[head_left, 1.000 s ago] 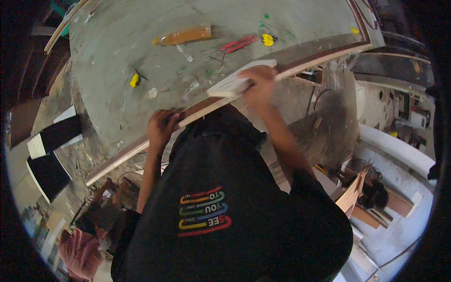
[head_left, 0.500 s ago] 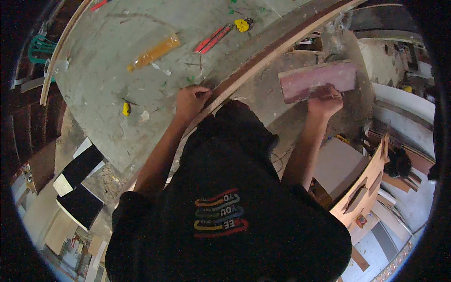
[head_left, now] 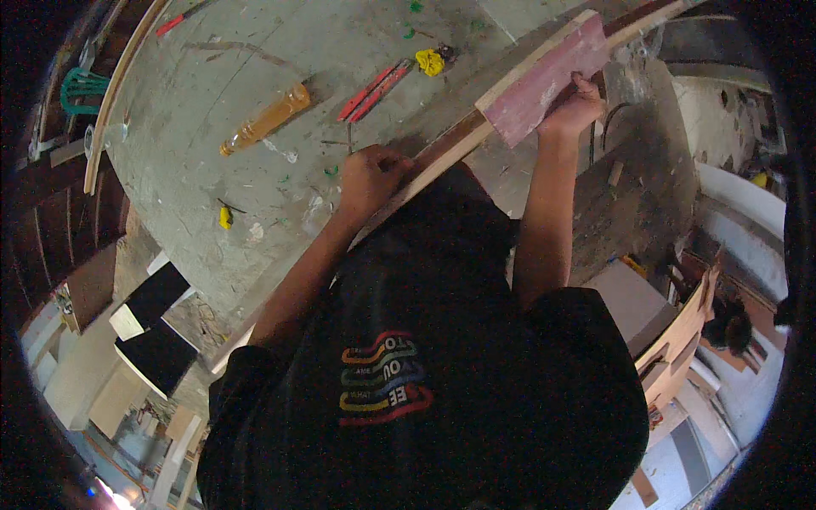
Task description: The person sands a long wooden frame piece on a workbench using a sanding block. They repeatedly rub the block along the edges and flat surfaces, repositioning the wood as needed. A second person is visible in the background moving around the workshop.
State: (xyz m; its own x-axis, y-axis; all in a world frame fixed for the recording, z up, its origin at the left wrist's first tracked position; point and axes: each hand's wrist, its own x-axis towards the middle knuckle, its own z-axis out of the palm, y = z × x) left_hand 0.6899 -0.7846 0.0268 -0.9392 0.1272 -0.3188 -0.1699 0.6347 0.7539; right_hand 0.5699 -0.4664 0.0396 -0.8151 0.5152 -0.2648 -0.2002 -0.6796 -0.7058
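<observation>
My right hand (head_left: 575, 104) grips the lower edge of a flat reddish-pink wooden board (head_left: 544, 78), holding it up against the front edge of the workbench (head_left: 212, 102). My left hand (head_left: 371, 174) rests closed on the bench's wooden edge strip (head_left: 442, 153), left of the board. My black shirt fills the lower middle of the view and hides the bench edge below my arms.
On the bench lie an orange bottle (head_left: 265, 120), red-handled pliers (head_left: 376, 87), a yellow lump (head_left: 429, 61) and a small yellow piece (head_left: 224, 217). Black-and-pale panels (head_left: 153, 327) sit at lower left. Wood pieces and boards (head_left: 671, 340) crowd the floor at right.
My right hand has swung the reddish board from out at my right up to the bench edge. My left hand stays on the edge strip. The view has shifted.
</observation>
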